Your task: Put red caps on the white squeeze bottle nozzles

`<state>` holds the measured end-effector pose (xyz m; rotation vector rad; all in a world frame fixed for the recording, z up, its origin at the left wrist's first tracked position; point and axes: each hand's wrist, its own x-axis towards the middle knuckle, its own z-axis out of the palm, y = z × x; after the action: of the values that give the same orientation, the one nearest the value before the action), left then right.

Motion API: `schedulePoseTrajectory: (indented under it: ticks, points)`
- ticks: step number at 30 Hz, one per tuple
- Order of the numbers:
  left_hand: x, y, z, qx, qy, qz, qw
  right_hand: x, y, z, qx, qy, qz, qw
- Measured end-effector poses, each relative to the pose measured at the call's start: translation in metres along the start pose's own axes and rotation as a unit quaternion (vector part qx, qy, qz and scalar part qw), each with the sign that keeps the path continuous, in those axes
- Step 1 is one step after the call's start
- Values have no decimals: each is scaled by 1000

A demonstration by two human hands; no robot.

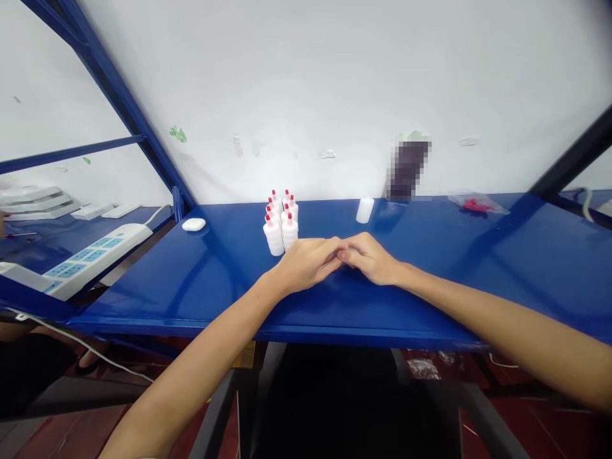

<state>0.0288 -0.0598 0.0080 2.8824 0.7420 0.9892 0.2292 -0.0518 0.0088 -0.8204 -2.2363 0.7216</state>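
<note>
Over the middle of the blue table, my left hand (pixel 313 261) and my right hand (pixel 370 258) meet at the fingertips. Both have their fingers curled and pressed together, and whatever lies between them is hidden. A speck of red shows just beneath the fingers, too small to name. Close behind my left hand stand several white squeeze bottles (pixel 274 237) with red pointed tips, set in two rows. A white bottle (pixel 364 210) without a red tip stands apart, behind my right hand.
On the blue table (pixel 182 287), a white earbud case (pixel 194 224) lies left and a clear bag of red pieces (pixel 478 204) lies right. A dark blurred rectangle (pixel 407 172) leans on the wall. A white power strip (pixel 90 258) and part of another person are at left.
</note>
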Motion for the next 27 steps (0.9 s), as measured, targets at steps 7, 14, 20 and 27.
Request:
schedulePoseTrajectory:
  ticks: [7, 14, 20, 27]
  points:
    - [3, -1, -13, 60, 0, 14, 998, -1, 3, 0, 30, 3, -32, 999]
    - [-44, -19, -57, 148, -20, -83, 985, 1, 0, -9, -128, -6, 55, 990]
    - [-75, -28, -70, 107, -82, -241, 961, 1, -14, -15, -282, -139, 31, 949]
    - [-75, -28, -64, 127, 15, -262, 957, 0, -12, -12, -255, -145, 23, 956]
